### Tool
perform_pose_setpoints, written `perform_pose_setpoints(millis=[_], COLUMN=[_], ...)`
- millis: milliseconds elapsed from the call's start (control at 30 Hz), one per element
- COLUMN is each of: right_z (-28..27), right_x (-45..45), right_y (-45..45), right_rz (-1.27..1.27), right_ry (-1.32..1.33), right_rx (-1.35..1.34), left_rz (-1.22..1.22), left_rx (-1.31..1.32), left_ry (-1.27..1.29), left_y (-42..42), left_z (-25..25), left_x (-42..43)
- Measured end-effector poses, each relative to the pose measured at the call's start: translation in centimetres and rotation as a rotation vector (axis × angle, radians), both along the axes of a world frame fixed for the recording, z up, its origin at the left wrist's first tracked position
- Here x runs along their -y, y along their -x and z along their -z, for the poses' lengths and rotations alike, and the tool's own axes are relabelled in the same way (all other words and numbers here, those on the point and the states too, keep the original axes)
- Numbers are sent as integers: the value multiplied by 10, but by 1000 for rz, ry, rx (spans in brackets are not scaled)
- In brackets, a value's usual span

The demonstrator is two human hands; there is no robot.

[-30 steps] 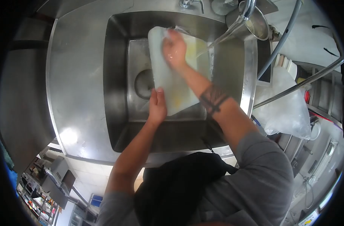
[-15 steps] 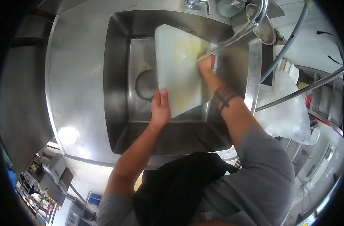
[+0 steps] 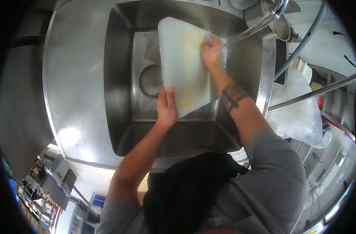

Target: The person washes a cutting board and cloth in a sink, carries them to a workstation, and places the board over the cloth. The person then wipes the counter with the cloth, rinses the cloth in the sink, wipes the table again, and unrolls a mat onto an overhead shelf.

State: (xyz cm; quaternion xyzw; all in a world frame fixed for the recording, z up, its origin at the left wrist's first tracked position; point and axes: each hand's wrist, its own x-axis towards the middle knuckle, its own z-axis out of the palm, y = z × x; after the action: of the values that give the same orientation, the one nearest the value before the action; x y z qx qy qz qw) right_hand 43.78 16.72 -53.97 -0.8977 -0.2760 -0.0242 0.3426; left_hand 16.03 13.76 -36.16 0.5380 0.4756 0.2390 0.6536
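Observation:
A white cutting board with yellow stains (image 3: 183, 66) is held tilted inside the metal sink (image 3: 119, 78). My left hand (image 3: 167, 107) grips the board's lower left edge, thumb on the face. On the board's upper right part, my right hand (image 3: 211, 52) is closed with its fingers bent against the surface; a small pale thing under them is too unclear to name. Water from the faucet (image 3: 278, 11) runs down onto the board beside my right hand.
A metal pot (image 3: 281, 27) stands behind the sink at the right. A grey hose (image 3: 302, 43) and a metal pipe (image 3: 314, 93) cross the right side, near a large clear plastic bag (image 3: 298, 113). Steel counter (image 3: 74, 78) borders the sink on the left.
My right hand has gone from the board's upper left to its right edge, then slightly up. My left hand keeps its hold. The view has shifted a little.

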Motion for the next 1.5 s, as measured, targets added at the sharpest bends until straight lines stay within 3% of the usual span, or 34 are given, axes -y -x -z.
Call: perform_pose_setpoints(millis=[167,267,333,367,400,467,533,633,667,733,800,900,967,1000,1067,1200,1267,1333,1367,1433,1467,1500], right_z=[-15,8,20,9,-37,-97,-124,-103,-87,-72,-78,-134,-157,-163,-137,-48,-17,-49,-43,-31,-44,-81], right_x=[12,-32,-55,-56,-49,-26,1,7,-9,-60,-93,-66,-7,24,81,156,142,83,67,49,42,44], right_y=[-24,-60,-39,-20,21,79,115,91,69,40,47,126,162,170,168,98,59,50,45,67,89,117], right_rz=[-260,64,250,105,-41,-274,-406,-537,-476,-95,-157,-503,-688,-778,-728,-523,-135,494,448,41,-91,-175], right_ry=[-27,373,-165,-93,-14,-207,-240,-230,-204,-32,-79,-266,-241,-213,-204,191,489,504,482,318,224,118], right_rx=[152,-260,-389,-164,63,-55,-44,11,41,-81,82,92,-32,-106,-83,-29,-74,-448,-411,31,167,101], left_rz=[-13,1,2,-4,-6,-4,-29,-47,-31,-28,-20,36,-241,-161,-148,-192,-163,-133,-121,-97,-99,-100], left_rx=[7,14,-15,-24,-11,-19,-11,18,52,81,112,51,509,436,470,469,462,458,452,436,428,419], left_ry=[-26,-24,-79,-136,-132,-15,-12,-8,-13,-8,-15,101,383,576,631,694,643,575,555,556,602,649], left_y=[-2,1,4,2,2,4,1,4,4,5,8,12,4,11,8,4,0,-2,-3,-1,-1,-2], left_z=[1,2,6,9,9,7,2,8,12,13,16,29,36,34,22,20,25,25,24,21,17,15], left_x=[8,4,7,8,8,7,7,5,5,4,-1,4,5,-3,-7,-5,0,1,2,7,4,3])
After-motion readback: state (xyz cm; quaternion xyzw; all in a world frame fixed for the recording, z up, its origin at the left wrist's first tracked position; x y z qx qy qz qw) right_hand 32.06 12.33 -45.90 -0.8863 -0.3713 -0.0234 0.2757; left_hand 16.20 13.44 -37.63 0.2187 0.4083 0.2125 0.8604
